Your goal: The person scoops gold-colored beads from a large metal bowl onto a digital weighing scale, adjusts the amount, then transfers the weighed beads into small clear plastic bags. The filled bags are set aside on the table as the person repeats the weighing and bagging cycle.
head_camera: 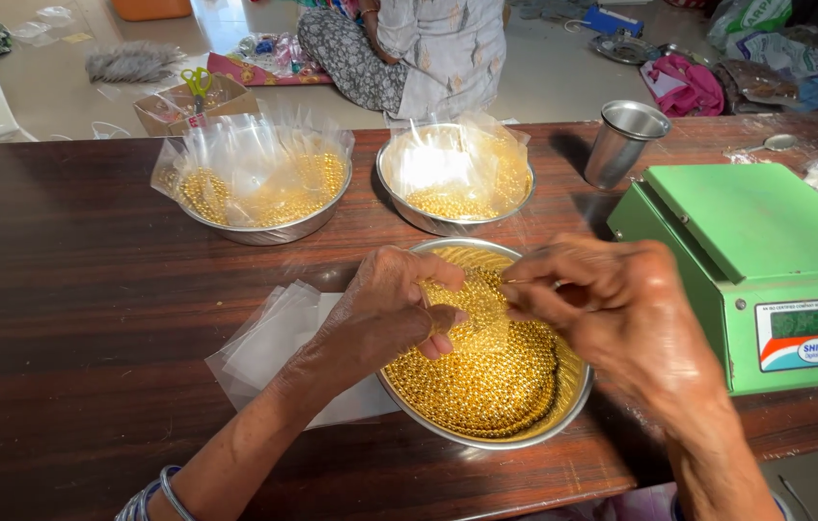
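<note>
A steel bowl (563, 410) full of small gold beads (486, 376) stands at the near edge of the dark wooden table. Over it, my left hand (385, 314) and my right hand (612, 309) both pinch a thin clear plastic bag (477, 304), stretched between them above the beads. The fingers of each hand are closed on the bag's edge. A flat stack of clear bags (269, 342) lies just left of the bowl, partly under my left wrist.
Two more steel bowls, one at the left (264, 232) and one in the middle (428, 222), hold gold beads under clear bags. A green digital scale (766, 251) stands at the right, a steel tumbler (621, 145) behind it. A person (419, 53) sits on the floor beyond the table.
</note>
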